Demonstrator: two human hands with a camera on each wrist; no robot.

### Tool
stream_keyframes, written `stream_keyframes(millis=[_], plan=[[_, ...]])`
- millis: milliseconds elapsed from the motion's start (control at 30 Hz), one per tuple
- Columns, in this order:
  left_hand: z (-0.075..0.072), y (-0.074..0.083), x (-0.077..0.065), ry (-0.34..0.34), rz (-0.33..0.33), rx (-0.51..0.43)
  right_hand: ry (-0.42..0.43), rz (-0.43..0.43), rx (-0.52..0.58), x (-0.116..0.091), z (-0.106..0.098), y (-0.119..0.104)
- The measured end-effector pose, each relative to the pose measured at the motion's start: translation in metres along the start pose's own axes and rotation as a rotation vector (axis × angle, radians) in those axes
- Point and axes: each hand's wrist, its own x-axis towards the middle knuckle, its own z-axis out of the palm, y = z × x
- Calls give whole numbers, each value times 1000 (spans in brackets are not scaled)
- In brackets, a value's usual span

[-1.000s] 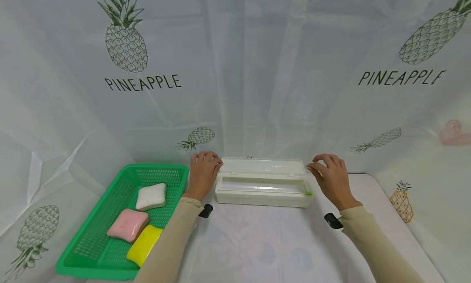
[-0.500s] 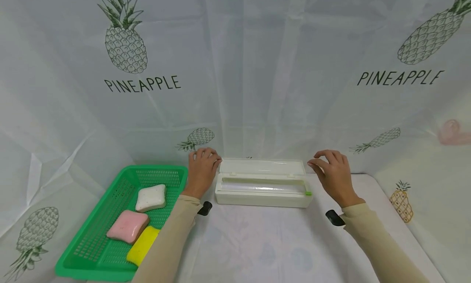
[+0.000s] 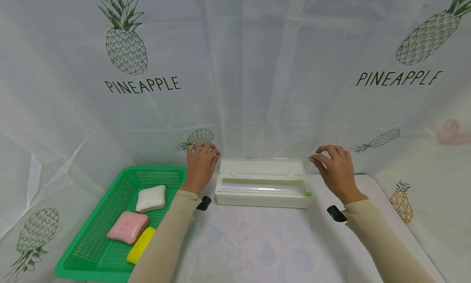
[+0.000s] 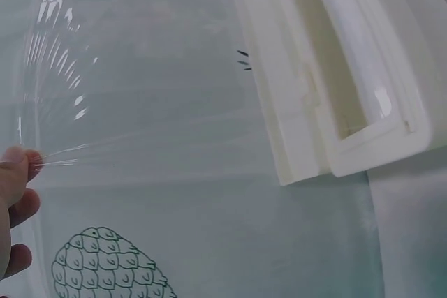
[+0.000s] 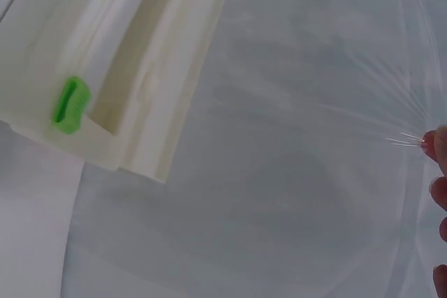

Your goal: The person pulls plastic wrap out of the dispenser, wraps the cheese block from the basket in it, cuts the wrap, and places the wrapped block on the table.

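A white cling film dispenser [image 3: 263, 200] stands on the table against the back cloth. Its lid [image 3: 262, 167] is raised, and a green slide cutter [image 3: 308, 194] sits at its right end. My left hand [image 3: 200, 167] pinches one corner of the clear cling film [image 4: 63, 68], which creases outward from thumb and fingertip in the left wrist view. At the other corner my right hand [image 3: 336, 172] pinches the film between thumb and index finger. The sheet is stretched between both hands, above and behind the dispenser; in the head view it hardly shows.
Left of the dispenser lies a green plastic basket [image 3: 84, 242]. It holds a white bar [image 3: 151, 198], a pink bar [image 3: 128, 227] and a yellow block [image 3: 141, 245], partly covered by my left sleeve. A white cloth [image 3: 254, 70] with pineapple prints hangs behind the table.
Both hands have risen slightly, farther from the dispenser, pulling the cling film with them. My right hand has also drifted a little to the right. The dispenser has stayed in place.
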Motion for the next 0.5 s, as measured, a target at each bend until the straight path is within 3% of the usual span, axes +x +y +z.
stream_keyframes(millis=[500], plan=[[-13,0,13,26,11,37,36,-23,2,17,-10,1]])
